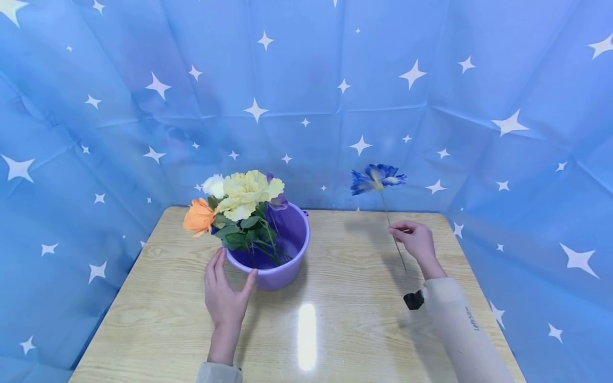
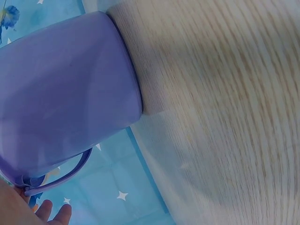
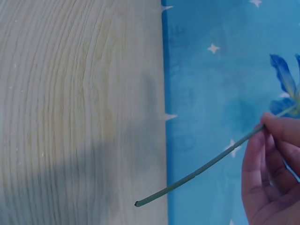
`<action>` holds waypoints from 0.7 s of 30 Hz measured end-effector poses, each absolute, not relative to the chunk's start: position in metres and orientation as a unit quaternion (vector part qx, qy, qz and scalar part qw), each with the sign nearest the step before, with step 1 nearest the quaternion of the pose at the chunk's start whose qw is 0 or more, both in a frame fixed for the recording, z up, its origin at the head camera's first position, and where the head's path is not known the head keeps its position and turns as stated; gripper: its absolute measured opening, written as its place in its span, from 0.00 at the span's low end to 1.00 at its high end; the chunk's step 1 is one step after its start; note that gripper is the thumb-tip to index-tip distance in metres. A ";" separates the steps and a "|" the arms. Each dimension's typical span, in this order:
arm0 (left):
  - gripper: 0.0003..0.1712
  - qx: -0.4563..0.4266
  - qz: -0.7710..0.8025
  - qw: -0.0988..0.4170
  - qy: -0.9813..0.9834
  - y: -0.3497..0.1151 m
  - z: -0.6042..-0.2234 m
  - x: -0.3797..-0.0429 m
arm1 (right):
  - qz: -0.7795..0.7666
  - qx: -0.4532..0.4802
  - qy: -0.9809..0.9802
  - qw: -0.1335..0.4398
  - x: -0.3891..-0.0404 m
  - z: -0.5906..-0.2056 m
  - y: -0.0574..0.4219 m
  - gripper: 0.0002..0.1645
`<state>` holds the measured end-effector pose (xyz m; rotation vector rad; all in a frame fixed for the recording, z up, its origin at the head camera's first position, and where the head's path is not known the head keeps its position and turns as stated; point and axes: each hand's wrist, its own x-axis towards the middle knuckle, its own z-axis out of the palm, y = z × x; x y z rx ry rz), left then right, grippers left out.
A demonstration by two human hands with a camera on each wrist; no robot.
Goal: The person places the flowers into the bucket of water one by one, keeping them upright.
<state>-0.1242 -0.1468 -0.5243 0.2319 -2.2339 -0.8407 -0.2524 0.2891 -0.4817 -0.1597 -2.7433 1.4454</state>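
Note:
A purple bucket (image 1: 280, 277) stands on the table, holding several artificial flowers: an orange rose (image 1: 199, 217), a pale yellow bloom (image 1: 246, 194), a white one (image 1: 214, 186) and a purple one (image 1: 278, 202). Fingers spread, my left hand (image 1: 226, 298) rests against the bucket's near-left rim, its thumb at the front edge. In the left wrist view, two fingertips (image 2: 61, 214) show beside the bucket's handle (image 2: 70, 176). To the right, my right hand (image 1: 415, 242) pinches the thin green stem (image 3: 201, 169) of a blue flower (image 1: 378, 178) between thumb and fingers, the bloom upward and the stem's lower end free.
The wooden table (image 1: 345, 319) has its far edge against a blue curtain (image 1: 306, 80) with white stars, which also hangs along both sides. A black device (image 1: 414, 300) sits at my right wrist. Light glares off the table's near middle.

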 end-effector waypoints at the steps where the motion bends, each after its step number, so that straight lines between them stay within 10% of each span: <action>1: 0.53 0.090 -0.326 0.364 -0.868 -0.147 -0.524 -0.124 | 0.464 -0.050 -0.884 0.019 -0.252 -0.481 0.287 0.19; 21: 0.53 0.093 -0.323 0.363 -0.869 -0.146 -0.525 -0.125 | 0.458 -0.014 -0.888 0.028 -0.245 -0.465 0.258 0.16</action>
